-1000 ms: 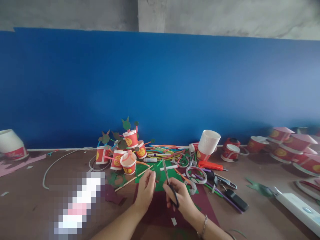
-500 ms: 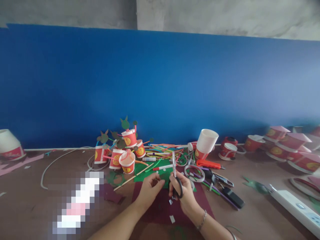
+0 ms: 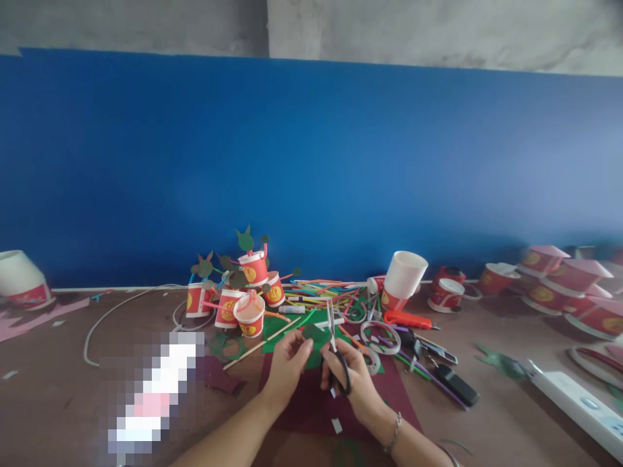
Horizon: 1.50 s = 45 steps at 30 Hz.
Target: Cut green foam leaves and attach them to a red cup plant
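Between thumb and fingers, my left hand (image 3: 291, 363) pinches a small piece of dark green paper (image 3: 316, 334). Black-handled scissors (image 3: 344, 376) are gripped in my right hand (image 3: 353, 375), their blades pointing up and away from me. The blades stand at the right edge of the green piece; whether they touch it I cannot tell. Under both hands lies a dark maroon sheet (image 3: 306, 412), with a green sheet (image 3: 275, 344) beyond it. A few white scraps (image 3: 337, 425) rest on the maroon sheet.
Red paper-cup figures (image 3: 250, 318) with green paper heads stand at the back left. A stack of white cups (image 3: 406, 272), an orange glue gun (image 3: 409, 320), tape rolls (image 3: 381, 337) and a black key fob (image 3: 455, 384) are to the right. A power strip (image 3: 574, 402) lies at far right.
The green paper piece now shows in my left hand, raised between both hands. The scissors have shifted slightly left, close beside it.
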Tool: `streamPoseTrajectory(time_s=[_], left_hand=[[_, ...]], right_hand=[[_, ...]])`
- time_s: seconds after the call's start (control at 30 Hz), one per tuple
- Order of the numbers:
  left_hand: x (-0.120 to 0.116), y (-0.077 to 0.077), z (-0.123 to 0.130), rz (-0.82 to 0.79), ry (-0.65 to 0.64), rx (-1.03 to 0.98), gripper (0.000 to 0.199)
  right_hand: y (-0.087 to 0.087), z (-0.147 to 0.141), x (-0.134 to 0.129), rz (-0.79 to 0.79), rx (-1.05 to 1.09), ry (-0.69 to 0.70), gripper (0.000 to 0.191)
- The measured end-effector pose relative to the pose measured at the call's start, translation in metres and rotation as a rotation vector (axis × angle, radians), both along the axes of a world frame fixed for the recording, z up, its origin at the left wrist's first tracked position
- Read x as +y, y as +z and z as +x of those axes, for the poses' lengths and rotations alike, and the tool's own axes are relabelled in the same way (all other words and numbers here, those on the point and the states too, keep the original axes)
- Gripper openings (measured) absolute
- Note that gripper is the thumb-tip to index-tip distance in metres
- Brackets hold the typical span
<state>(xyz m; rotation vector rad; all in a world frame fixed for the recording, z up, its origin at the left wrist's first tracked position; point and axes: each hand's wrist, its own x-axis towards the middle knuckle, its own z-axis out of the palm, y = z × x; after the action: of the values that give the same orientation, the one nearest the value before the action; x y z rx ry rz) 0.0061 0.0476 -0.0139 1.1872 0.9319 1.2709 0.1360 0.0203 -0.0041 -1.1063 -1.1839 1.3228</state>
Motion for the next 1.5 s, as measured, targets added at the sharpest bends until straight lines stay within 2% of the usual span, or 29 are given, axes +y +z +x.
streamPoseTrajectory(time_s=[0.17, 0.3, 0.57, 1.0, 1.5], left_hand=[[0.0049, -0.0008, -0.0044, 0.037, 0.127, 0.021, 0.027], [0.0066, -0.0017, -0.0046, 0.027, 0.125, 0.014, 0.027], [0.0058, -0.0038, -0.0040, -0.020, -0.004, -0.047, 0.025], [0.0044, -0.0007, -0.0042, -0.059, -0.029, -0.080, 0.025], [0.0072, -0.0026, -0.0061, -0.056, -0.053, -0.088, 0.024]], right_hand=[[-0.0023, -0.0011, -0.0021, -0.020, -0.076, 0.205, 0.037], [-0.0044, -0.0021, -0.0045, -0.056, -0.182, 0.298, 0.029], [-0.0032, -0.0007, -0.0038, -0.071, -0.186, 0.286, 0.034], [-0.0066, 0.0021, -0.0023, -0.077, -0.128, 0.312, 0.036], [0.0009, -0.0001, -0.0027, -0.118, -0.169, 0.280, 0.038]])
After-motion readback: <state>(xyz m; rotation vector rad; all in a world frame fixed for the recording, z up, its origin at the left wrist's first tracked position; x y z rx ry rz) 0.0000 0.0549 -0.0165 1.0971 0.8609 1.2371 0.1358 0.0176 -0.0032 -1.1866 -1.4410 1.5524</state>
